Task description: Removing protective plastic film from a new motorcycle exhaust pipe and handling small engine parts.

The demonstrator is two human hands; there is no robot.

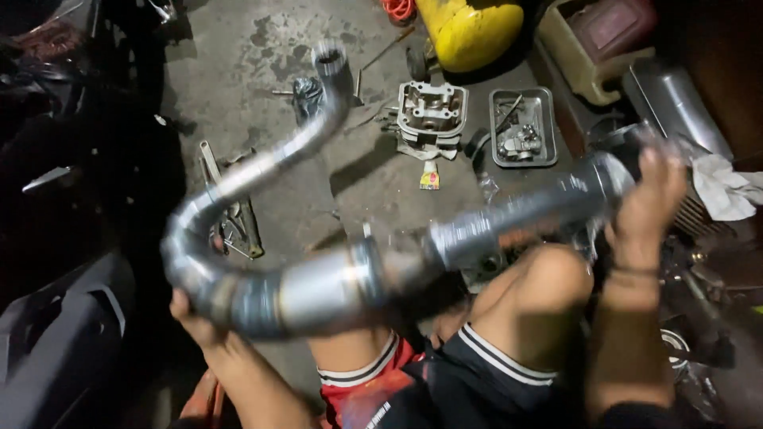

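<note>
Stained concrete floor (pixel 262 56) is serving as the work area, with parts laid out within arm's reach of a person sitting low, knees up. Both hands are carrying a long, bent metal pipe (pixel 318 286), an exhaust by its shape, lifted above the knees and blurred with motion. The left hand (pixel 195 322) is cupping it from below at the tight bend, fingers wrapping round the underside where the weight is hanging. The right hand (pixel 648 191) is gripping the wider far end, fingers curling over the top, so the long piece is staying level between two supports. Beyond the pipe, a cylinder head (pixel 431 111) is lying just beside a metal tray (pixel 548 127) holding small parts together. A yellow tank (pixel 469 28) is standing further back, and tools (pixel 234 214) are lying to the left. A white rag (pixel 727 187) is resting near the right hand.
</note>
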